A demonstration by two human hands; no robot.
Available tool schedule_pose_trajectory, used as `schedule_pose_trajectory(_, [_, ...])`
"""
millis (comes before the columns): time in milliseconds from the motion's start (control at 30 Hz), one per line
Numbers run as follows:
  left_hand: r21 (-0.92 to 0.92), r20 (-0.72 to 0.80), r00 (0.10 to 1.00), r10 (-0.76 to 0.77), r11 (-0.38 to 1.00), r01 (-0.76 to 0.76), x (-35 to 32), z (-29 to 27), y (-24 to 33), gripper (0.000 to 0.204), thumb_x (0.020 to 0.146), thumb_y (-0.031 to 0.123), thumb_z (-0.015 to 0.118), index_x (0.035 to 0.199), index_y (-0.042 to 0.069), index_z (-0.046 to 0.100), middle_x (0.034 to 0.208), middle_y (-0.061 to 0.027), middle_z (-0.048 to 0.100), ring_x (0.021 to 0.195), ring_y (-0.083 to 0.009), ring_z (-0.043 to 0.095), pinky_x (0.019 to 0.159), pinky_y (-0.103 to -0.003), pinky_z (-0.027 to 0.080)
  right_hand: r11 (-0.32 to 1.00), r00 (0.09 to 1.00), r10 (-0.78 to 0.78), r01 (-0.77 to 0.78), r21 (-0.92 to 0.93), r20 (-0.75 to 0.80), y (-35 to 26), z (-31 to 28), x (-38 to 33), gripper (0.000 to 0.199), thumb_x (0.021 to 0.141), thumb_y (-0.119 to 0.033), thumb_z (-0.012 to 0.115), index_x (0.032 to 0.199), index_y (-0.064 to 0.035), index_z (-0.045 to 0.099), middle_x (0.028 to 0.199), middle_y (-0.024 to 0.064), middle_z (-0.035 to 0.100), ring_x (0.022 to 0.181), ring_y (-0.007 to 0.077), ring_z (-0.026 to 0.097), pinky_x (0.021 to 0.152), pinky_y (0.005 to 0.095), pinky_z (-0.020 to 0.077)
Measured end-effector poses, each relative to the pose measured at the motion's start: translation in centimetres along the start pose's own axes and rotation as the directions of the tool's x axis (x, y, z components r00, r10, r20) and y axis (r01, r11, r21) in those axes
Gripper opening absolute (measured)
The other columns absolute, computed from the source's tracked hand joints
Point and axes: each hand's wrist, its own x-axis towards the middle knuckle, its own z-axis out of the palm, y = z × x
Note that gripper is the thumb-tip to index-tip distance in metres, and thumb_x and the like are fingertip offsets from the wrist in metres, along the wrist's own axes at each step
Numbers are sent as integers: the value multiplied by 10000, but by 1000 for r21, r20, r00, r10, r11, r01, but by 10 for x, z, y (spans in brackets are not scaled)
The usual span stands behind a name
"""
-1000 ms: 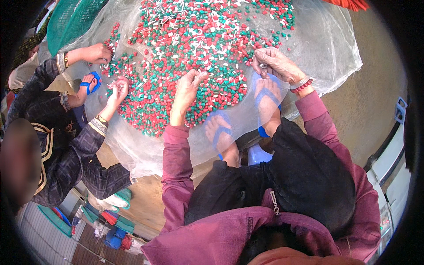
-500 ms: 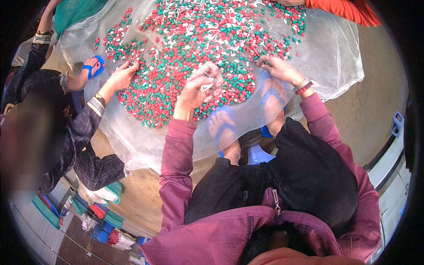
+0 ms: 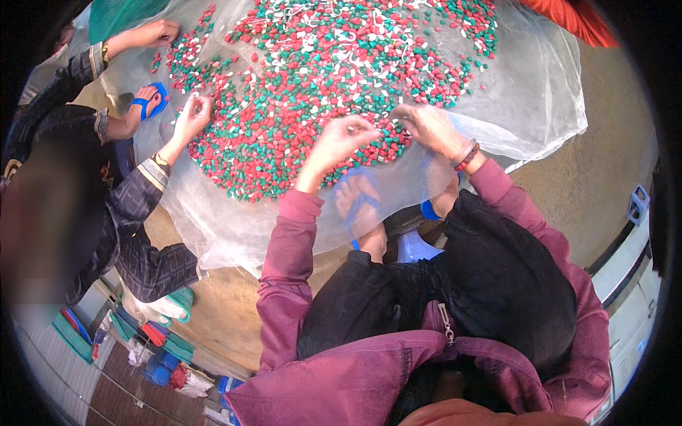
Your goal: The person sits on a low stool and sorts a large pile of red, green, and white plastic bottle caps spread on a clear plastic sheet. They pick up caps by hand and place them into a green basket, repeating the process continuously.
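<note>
A broad spread of small red, green and white pieces (image 3: 284, 135) lies on a sheer whitish sheet in front of me, with thin white hook-shaped pieces (image 3: 341, 57) scattered among them. Over its near edge, my left hand (image 3: 337, 145) has thumb and fingers pinched together, pointing right. My right hand (image 3: 433, 130) faces it from the right, fingertips pressed together just above the pieces. What either hand holds, if anything, is too small or hidden to make out. The two sets of fingertips are close but apart.
The sheer sheet (image 3: 529, 99) drapes over my sandalled feet. At left, a co-worker's hand (image 3: 193, 117) pinches over the pile, the other hand (image 3: 158, 33) farther back. An orange sleeve (image 3: 575, 20) shows at the far right. A blue plastic stool (image 3: 415, 248) shows between my legs.
My left hand has turned and moved right; the white piece seen in it earlier no longer shows. My right hand has shifted left toward it. The co-worker's far hand has come over the sheet.
</note>
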Motion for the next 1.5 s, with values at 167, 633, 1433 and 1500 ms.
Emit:
schedule_pose_trajectory(167, [458,274,962,-9,880,-122,35,32,-21,185,805,223,724,906,70,749,740,-55,708,685,-109,644,650,-284,513,969,980,-196,188,-161,-39,24,13,17,182,863,-168,578,1022,-95,628,828,147,671,793,317,674,654,456,524])
schedule_pose_trajectory(633, [337,-271,961,-50,931,144,15,-65,4,232,835,164,712,1049,75,730,857,-92,731,731,-142,679,673,-267,517,986,973,-167,166,-21,-158,20,35,31,253,883,-194,562,1113,-92,538,794,172,648,752,381,656,616,494,517])
schedule_pose_trajectory(1433, [912,-102,990,102,407,52,55,19,-8,254,840,266,669,986,67,611,809,-150,691,772,-341,678,678,-441,528,945,934,304,-320,-62,-187,56,-11,8,316,878,-178,555,1180,-103,498,807,162,677,785,356,679,676,510,508])
schedule_pose_trajectory(1500, [827,-235,969,79,540,156,48,5,3,212,830,281,695,905,87,659,775,-151,682,767,-339,669,670,-429,512,994,996,61,-66,-82,-68,25,9,18,364,867,-168,562,1228,-144,519,775,136,675,752,339,680,633,492,510])
